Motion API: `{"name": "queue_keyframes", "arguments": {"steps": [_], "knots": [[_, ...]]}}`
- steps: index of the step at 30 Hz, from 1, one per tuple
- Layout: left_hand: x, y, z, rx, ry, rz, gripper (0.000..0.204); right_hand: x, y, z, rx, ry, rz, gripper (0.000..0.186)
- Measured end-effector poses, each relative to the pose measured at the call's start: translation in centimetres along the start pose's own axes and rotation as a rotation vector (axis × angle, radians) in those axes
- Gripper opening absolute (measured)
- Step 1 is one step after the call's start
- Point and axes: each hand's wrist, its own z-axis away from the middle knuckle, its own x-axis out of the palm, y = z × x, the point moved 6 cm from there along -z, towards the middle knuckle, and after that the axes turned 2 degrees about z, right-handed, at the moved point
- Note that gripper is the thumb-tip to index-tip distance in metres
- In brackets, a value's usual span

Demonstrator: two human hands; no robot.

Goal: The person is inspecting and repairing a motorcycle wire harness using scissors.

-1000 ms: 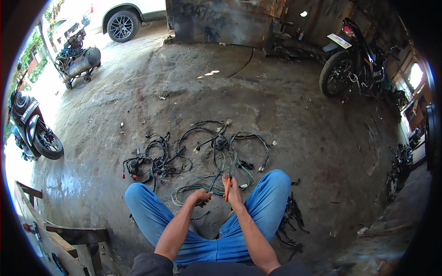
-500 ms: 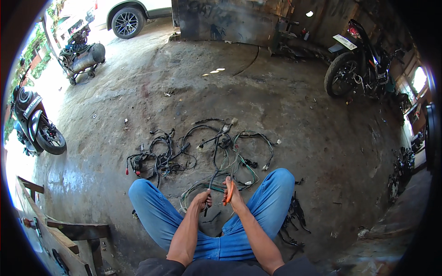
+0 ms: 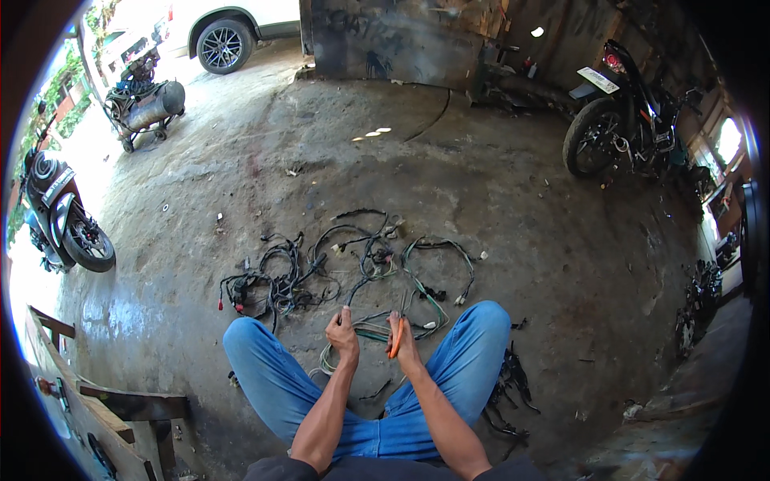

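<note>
My left hand (image 3: 343, 337) is closed on a black-wrapped wiring harness (image 3: 355, 290), thumb uppermost, in front of my left knee. From that grip the harness runs away from me into a tangle of black loops with pale connectors. To its right, my right hand (image 3: 405, 341) is wrapped round a pair of orange-handled pliers (image 3: 396, 340); their jaws point away from me and are too small to judge. Thin green and white wires (image 3: 431, 308) curve over the floor just beyond both hands. A second dark bundle of wires (image 3: 277, 280), with red connectors, lies to the left.
Black scraps (image 3: 517, 377) lie right of my right knee. A wooden bench frame (image 3: 132, 403) stands at lower left. Motorcycles (image 3: 597, 132) are parked at either side. An air compressor (image 3: 144, 108) and a white car (image 3: 233, 20) are at the far left.
My left hand has moved a little forward and left along the harness and turned thumb-up. The harness's middle loops have shifted. My right hand keeps the pliers, slightly lower.
</note>
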Motion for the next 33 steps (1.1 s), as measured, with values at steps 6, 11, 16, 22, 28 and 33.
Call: {"name": "queue_keyframes", "arguments": {"steps": [6,11,16,22,28,33], "knots": [[1.5,-5.4,0.4,-0.418,-0.547,-0.038,0.040,1.1,-1.0,0.7,0.034,-0.066,-0.072,0.062],[3.4,-2.0,3.8,-0.206,-0.917,0.074,0.030,1.0,-1.2,1.5,0.042,-0.148,-0.190,0.059],[2.4,1.0,6.2,-0.424,-0.950,0.216,0.032,1.0,-2.1,2.3,0.064,-0.177,-0.270,0.056],[1.1,-1.5,5.2,-0.476,-0.769,0.181,0.043,1.2,-1.3,1.5,0.060,-0.153,-0.298,0.056],[1.2,-3.8,5.2,-0.387,-0.684,0.186,0.050,1.3,-0.9,1.7,0.057,-0.172,-0.248,0.057],[2.0,-7.6,5.8,-0.426,-0.758,-0.079,0.052,1.7,-1.2,1.8,0.053,-0.183,-0.246,0.058]]}}
